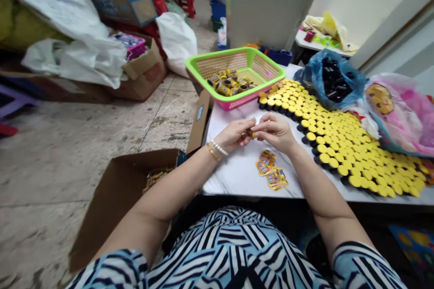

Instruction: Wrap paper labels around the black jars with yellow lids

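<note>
My left hand [234, 134] and my right hand [275, 132] meet over the white table [233, 171], fingers pinched together on a small yellow-capped piece [253, 134] between them. Just below the hands lie two small stacks of yellow printed stickers [272, 170]. To the right spreads a dense field of black tubes with yellow caps [342, 142], standing upright. Behind the hands a green and pink basket [237, 56] holds several labelled yellow-and-black tubes [229, 82].
A blue bag of black tubes [330, 79] and a pink plastic bag [403, 113] sit at the table's right. An open cardboard box [125, 189] stands on the floor by my left arm. More boxes and white bags [84, 54] pile up at the left.
</note>
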